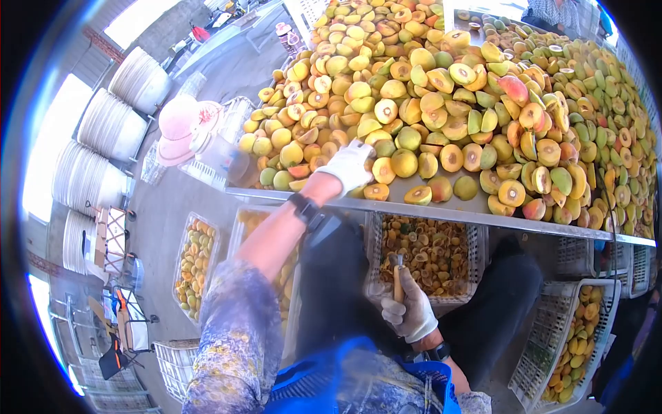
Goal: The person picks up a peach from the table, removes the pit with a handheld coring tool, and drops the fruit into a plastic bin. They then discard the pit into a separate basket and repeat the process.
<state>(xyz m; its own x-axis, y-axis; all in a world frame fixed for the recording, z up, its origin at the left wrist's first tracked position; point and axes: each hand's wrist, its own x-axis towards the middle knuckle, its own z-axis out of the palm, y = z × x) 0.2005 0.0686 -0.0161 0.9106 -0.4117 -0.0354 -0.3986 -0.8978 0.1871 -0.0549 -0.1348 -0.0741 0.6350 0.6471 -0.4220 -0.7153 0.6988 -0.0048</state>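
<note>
My left hand (348, 168), in a white glove, reaches over the near edge of the pile of yellow peaches (407, 162). Its fingers look stretched out against the fruit and are slightly blurred; no peach shows clearly in them. Many peaches are cut in half, some with the stone or its hollow showing. Lower down, between my knees, my right hand (412, 310), also gloved, is closed around a wooden-handled pitting tool (398, 281) with its metal tip pointing up. Below the tool's tip sits a crate (474, 259) of peach stones and scraps.
A metal table (448, 201) with a raised front edge bears the peaches. Crates of peaches stand at left (200, 265) and right (576, 338). A pink hat (181, 127) lies left of the table, near stacked white tubs (114, 124). Another person (555, 14) is across the table.
</note>
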